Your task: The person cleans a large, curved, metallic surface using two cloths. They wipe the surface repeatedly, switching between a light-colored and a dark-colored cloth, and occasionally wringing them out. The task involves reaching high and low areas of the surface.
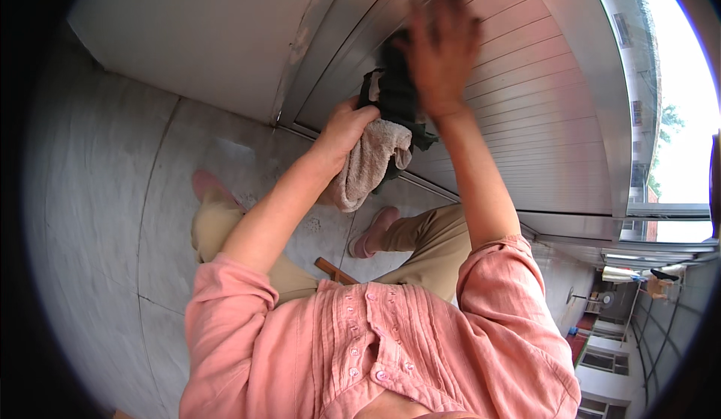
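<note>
My left hand (347,128) is closed round a bunched beige towel (369,162) and the lower part of a dark cloth (398,92). Towel folds hang below my fingers, and the dark cloth reaches up against the ribbed metal door panel (526,81). Higher up, my right hand (444,51) is blurred, its fingers stretched out and apart in front of the panel. Its thumb side is beside the top of the dark cloth; whether they touch I cannot tell.
A pale wall (195,36) meets the door frame at the left. Grey floor tiles (105,194) lie below. A piece of brown wood (334,271), perhaps part of a stool, shows between my legs. At the right edge is a bright window opening (680,66).
</note>
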Tool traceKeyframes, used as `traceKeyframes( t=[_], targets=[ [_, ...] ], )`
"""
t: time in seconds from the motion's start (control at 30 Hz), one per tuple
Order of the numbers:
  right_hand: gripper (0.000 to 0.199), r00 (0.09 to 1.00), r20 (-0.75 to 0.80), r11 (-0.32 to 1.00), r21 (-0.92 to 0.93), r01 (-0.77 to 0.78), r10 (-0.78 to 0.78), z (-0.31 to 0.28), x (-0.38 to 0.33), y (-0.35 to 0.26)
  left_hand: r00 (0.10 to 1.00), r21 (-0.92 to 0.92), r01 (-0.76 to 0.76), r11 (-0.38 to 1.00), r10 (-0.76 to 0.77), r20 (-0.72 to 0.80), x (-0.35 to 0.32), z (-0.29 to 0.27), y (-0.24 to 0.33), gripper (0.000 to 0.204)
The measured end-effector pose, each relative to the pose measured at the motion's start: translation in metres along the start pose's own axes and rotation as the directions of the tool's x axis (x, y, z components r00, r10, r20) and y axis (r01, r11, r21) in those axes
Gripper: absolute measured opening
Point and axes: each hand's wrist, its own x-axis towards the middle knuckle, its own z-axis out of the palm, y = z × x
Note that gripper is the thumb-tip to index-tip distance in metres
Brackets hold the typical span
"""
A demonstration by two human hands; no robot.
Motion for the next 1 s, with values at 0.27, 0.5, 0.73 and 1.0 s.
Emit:
traceKeyframes(
  t=[0.27, 0.5, 0.73, 1.0],
  targets=[
    [0.082, 0.865, -0.447, 0.968, 0.013, -0.249, 0.229, -0.056, 0.008, 0.041, 0.994, 0.004, 0.050, 0.999, -0.051, 0.093, -0.003, 0.014, 0.005, 0.025],
    [0.081, 0.994, 0.093, 0.991, -0.121, -0.049, 0.060, -0.026, -0.063, 0.028, 0.994, 0.016, 0.051, 0.999, -0.053, 0.097, 0.009, 0.013, -0.012, 0.027],
    [0.099, 0.878, -0.405, 0.953, -0.051, -0.300, 0.255, -0.089, 0.010, 0.097, 0.972, -0.077, 0.082, 0.994, -0.063, 0.227, 0.003, 0.026, 0.008, 0.032],
    [0.112, 0.853, -0.511, 0.963, -0.166, -0.214, 0.102, -0.098, 0.037, 0.106, 0.982, -0.122, -0.116, 0.986, 0.132, 0.136, -0.004, 0.040, 0.040, 0.031]
  ],
)
